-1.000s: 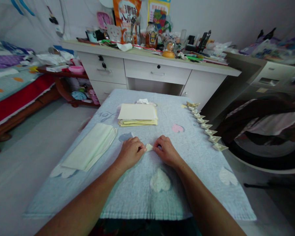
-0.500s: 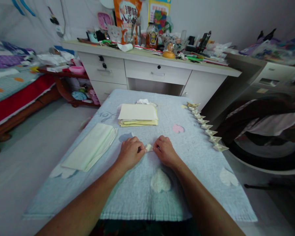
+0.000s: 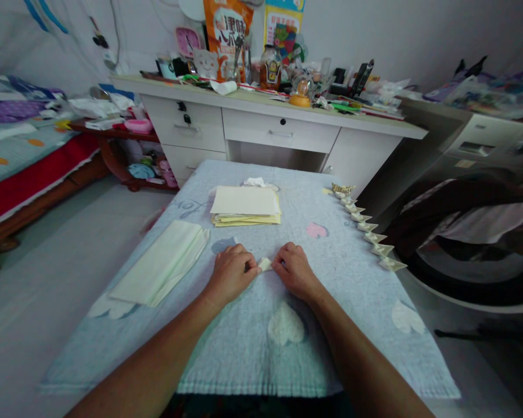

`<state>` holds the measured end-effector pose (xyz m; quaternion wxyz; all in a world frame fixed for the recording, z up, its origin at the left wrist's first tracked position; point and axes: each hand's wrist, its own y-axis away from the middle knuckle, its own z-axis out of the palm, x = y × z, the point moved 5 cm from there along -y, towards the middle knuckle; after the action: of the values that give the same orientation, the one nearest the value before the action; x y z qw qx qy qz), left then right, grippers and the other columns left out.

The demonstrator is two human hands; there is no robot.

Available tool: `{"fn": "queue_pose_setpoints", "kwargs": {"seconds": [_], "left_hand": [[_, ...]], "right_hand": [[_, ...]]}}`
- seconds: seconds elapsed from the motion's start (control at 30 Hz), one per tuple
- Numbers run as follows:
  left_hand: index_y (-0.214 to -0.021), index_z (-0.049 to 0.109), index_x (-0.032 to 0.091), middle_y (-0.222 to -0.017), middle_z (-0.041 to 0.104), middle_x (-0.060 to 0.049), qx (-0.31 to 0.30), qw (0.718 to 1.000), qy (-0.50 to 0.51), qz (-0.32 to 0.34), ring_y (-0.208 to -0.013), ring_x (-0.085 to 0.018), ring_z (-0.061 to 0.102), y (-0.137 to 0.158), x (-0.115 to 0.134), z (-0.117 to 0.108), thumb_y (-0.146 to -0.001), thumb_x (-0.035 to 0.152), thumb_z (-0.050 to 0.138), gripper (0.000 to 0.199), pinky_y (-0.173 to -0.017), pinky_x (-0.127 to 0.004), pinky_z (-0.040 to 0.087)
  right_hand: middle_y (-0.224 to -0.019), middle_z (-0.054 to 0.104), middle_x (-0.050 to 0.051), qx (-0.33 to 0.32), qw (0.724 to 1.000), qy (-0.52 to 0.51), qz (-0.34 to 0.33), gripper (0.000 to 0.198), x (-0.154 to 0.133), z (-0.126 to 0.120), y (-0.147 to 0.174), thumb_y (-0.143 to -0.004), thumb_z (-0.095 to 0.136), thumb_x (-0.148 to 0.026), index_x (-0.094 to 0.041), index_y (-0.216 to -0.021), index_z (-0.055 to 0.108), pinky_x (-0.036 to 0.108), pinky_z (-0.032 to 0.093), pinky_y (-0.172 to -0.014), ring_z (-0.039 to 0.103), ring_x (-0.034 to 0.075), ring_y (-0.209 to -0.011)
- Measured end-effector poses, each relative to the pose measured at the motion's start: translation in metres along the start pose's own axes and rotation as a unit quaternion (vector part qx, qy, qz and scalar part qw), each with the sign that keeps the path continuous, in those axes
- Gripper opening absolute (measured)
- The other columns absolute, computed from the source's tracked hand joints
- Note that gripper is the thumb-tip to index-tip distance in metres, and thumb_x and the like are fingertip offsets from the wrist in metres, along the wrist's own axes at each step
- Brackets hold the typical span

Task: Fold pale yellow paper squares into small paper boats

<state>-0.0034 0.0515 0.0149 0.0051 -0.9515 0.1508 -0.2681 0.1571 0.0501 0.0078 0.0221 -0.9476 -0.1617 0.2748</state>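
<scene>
Between my two hands is a small folded piece of pale paper [image 3: 265,264], low over the cloth-covered table [image 3: 244,348]. My left hand [image 3: 234,268] pinches its left end between thumb and fingers. At the other end, my right hand [image 3: 294,268] is closed on the paper in the same way. The fingertips hide both ends, so only the middle of the piece shows. Beyond my hands lies a stack of cream and yellow paper sheets [image 3: 246,201]. To the left of my left hand rests a folded pale green sheet [image 3: 161,261].
Along the table's right edge runs a row of several folded paper boats [image 3: 375,238], a patterned one at the far end. A crumpled white tissue [image 3: 255,182] sits behind the stack. A cluttered white desk [image 3: 279,125] stands past the table, with a washing machine [image 3: 475,145] at right.
The whole view has shifted down slightly as the head camera moved. Both hands keep their pinch on the paper, with hardly any visible change in it.
</scene>
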Motion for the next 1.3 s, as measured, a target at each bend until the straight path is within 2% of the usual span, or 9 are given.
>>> {"fn": "queue_pose_setpoints", "kwargs": {"seconds": [0.23,0.5,0.8,1.07,1.3], "left_hand": [[-0.067,0.065,0.021,-0.083,0.062,-0.002,-0.004,1.000,0.015,0.004,-0.088,-0.021,0.055,0.0002,-0.0015,0.0011,-0.076,0.030,0.067,0.013,-0.078,-0.033,0.038],[-0.066,0.065,0.022,-0.084,0.063,-0.002,-0.005,1.000,0.011,0.007,-0.091,-0.022,0.055,0.0000,-0.0006,0.0032,-0.078,0.031,0.064,0.014,-0.077,-0.034,0.034],[-0.065,0.065,0.022,-0.084,0.063,-0.001,-0.006,1.000,-0.030,-0.004,-0.089,-0.022,0.053,-0.0012,-0.0011,0.0042,-0.079,0.032,0.062,0.017,-0.081,-0.037,0.034],[-0.063,0.065,0.023,-0.083,0.063,-0.002,0.021,0.997,-0.077,-0.004,-0.089,-0.025,0.052,0.0015,0.0029,0.0008,-0.078,0.037,0.063,0.020,-0.080,-0.040,0.033],[-0.065,0.065,0.023,-0.087,0.062,-0.004,0.012,0.995,-0.093,-0.024,-0.092,-0.025,0.049,0.0032,0.0026,-0.0012,-0.078,0.042,0.062,0.023,-0.080,-0.040,0.030]], "right_hand": [[-0.087,0.055,0.004,0.004,1.000,-0.008,0.015,0.008,0.0035,0.0003,-0.0005,-0.084,0.063,-0.020,-0.016,-0.077,0.062,0.031,0.034,-0.082,0.048,0.018,-0.087],[-0.085,0.055,0.005,-0.003,0.999,0.038,0.007,0.012,0.0008,0.0024,-0.0032,-0.086,0.062,-0.022,-0.017,-0.076,0.064,0.031,0.034,-0.082,0.049,0.018,-0.086],[-0.086,0.057,0.007,-0.005,0.996,0.081,0.019,0.013,-0.0028,0.0026,-0.0042,-0.087,0.061,-0.023,-0.016,-0.076,0.064,0.032,0.035,-0.081,0.050,0.019,-0.086],[-0.088,0.057,0.007,0.005,0.996,0.082,0.027,0.013,-0.0026,0.0033,-0.0029,-0.087,0.060,-0.024,-0.017,-0.077,0.064,0.032,0.035,-0.082,0.049,0.020,-0.087],[-0.090,0.057,0.007,-0.002,0.994,0.098,0.041,0.013,-0.0041,0.0014,-0.0031,-0.087,0.059,-0.025,-0.016,-0.079,0.065,0.030,0.034,-0.082,0.049,0.019,-0.089]]}}
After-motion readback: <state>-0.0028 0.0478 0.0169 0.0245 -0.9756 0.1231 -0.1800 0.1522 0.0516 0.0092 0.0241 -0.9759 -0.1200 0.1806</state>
